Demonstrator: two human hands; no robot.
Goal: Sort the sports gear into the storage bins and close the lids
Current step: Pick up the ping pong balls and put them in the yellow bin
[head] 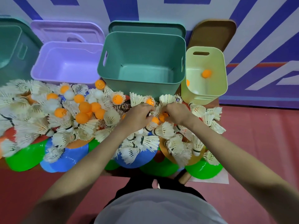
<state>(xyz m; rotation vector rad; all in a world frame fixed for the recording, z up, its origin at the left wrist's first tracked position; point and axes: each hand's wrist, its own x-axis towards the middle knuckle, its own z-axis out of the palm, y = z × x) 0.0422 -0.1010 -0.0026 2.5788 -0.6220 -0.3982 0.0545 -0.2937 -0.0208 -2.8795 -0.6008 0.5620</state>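
A heap of white shuttlecocks (68,126) and orange ping-pong balls (84,109) covers the low table in front of four open bins. The purple bin (48,68) and the big teal bin (142,38) hold nothing that I can see. An orange ball (206,73) lies in the small yellow bin (222,75). My left hand (137,115) and my right hand (176,113) reach into the pile side by side, fingers curled down among shuttlecocks and orange balls (155,120). What each hand holds is hidden by its fingers.
Another teal bin (9,46) stands at the far left. Lids lean on the wall behind the bins: purple (68,29), teal (145,25), brown (213,33). Green, blue and orange plastic discs (25,157) lie under the pile along the near table edge.
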